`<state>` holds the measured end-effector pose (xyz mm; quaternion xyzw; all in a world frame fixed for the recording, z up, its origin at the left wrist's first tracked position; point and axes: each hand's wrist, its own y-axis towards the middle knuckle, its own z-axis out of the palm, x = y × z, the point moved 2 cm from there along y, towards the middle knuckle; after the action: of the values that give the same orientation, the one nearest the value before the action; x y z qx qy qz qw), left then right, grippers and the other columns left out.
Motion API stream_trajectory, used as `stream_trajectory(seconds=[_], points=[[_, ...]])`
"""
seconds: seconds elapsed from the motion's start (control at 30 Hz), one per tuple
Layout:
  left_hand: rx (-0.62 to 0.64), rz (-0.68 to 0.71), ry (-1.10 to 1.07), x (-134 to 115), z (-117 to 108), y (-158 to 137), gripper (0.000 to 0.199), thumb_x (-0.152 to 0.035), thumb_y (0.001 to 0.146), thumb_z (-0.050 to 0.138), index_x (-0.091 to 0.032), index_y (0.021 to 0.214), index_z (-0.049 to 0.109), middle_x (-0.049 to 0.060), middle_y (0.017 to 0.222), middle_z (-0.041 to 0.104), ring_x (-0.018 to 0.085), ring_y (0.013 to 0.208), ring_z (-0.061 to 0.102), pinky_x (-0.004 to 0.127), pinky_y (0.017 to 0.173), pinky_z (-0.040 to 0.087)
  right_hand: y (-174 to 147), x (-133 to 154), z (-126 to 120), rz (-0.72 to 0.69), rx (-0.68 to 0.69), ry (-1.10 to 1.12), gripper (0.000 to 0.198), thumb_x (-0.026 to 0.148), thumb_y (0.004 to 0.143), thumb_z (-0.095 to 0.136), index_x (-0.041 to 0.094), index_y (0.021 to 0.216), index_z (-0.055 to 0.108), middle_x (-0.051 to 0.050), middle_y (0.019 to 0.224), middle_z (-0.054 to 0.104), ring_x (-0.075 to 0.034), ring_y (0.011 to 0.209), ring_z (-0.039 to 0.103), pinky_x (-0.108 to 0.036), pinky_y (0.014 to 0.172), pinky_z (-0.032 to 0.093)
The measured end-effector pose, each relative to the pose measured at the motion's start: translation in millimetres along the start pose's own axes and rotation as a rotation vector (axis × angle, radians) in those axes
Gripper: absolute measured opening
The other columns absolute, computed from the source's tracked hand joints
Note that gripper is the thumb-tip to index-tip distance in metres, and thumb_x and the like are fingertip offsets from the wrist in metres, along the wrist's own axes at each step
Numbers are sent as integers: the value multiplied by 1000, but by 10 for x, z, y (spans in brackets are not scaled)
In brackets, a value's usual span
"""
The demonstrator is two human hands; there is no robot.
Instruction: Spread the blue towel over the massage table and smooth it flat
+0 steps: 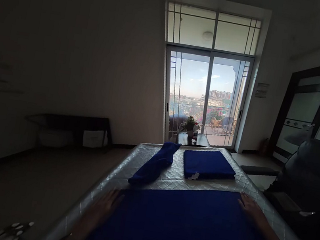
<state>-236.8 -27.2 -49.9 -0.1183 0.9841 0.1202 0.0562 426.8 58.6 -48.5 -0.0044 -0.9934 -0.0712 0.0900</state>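
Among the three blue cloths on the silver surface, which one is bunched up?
The narrow cloth, back left; the folded cloth to its right is rectangular, and the nearest cloth lies flat.

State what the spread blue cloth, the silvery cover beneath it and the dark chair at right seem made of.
Blue cloth: likely woven or knit textile, matte; it shows no shine.
Silvery cover: perhaps vinyl or coated fabric, glossy, judging by bright reflections across its diamond pattern.
Dark chair: possibly leather or imitation leather, given a faint sheen; dimness leaves this open.
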Motion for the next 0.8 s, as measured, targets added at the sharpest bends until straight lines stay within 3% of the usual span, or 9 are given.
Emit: stream_trajectory(seconds=[0.13,0.23,0.3,0.37,0.47,0.57,0.63,0.7,0.8], points=[[114,15,-6,-84,-100,-59,73,-56,98,19,-12,154,32,11,162,31,25,150,29,47,121,26,-64,59,-97,9,5,-38,63,43,98,25,16,153,37,-11,161,33,-18,150,23,-35,121,16],[144,-51,54,-163,-218,-87,75,-57,97,20,-9,154,29,14,162,30,28,150,28,50,122,23,-114,166,-194,0,-61,-133,59,33,97,25,14,150,44,-13,160,35,-21,151,23,-43,122,11],[101,-104,74,-307,-314,-107,78,-60,97,21,-7,152,33,18,160,33,32,149,31,53,121,25,-158,332,-254,-29,-118,-166,58,27,96,25,12,148,46,-14,159,36,-22,151,21,-45,123,8],[22,-41,51,-594,-388,-137,78,-60,98,19,-5,149,39,21,157,38,35,147,33,55,120,26,-218,607,-282,-90,-140,-144,58,23,95,26,10,147,47,-16,158,38,-23,151,23,-45,124,8],[6,211,-21,-1258,-373,-225,75,-56,100,15,-5,145,47,20,154,44,33,146,37,50,122,27,-348,1197,-240,-227,-90,-50,56,28,96,29,13,147,48,-12,155,45,-23,148,30,-43,124,14],[55,416,-81,-1957,-208,-348,69,-58,100,20,-14,145,50,13,154,48,25,146,38,39,121,32,-492,1847,-127,-363,11,97,59,40,98,28,14,149,44,-10,156,42,-23,148,30,-45,122,20],[61,504,-140,-2301,-58,-419,68,-59,99,21,-18,148,46,12,155,46,26,147,36,44,121,34,-569,2204,-28,-435,68,166,62,44,99,25,14,151,40,-10,158,37,-25,150,26,-48,122,19],[54,553,-187,-2495,94,-464,67,-57,100,19,-19,151,41,13,157,42,28,148,34,52,121,32,-623,2449,85,-499,112,177,62,43,99,24,15,153,36,-8,161,31,-24,151,22,-48,123,17],[58,547,-198,-2557,261,-493,64,-54,101,18,-20,152,38,12,158,41,27,149,33,53,121,30,-673,2596,233,-535,148,162,62,39,99,22,16,156,29,-7,163,24,-24,153,16,-48,124,14]])
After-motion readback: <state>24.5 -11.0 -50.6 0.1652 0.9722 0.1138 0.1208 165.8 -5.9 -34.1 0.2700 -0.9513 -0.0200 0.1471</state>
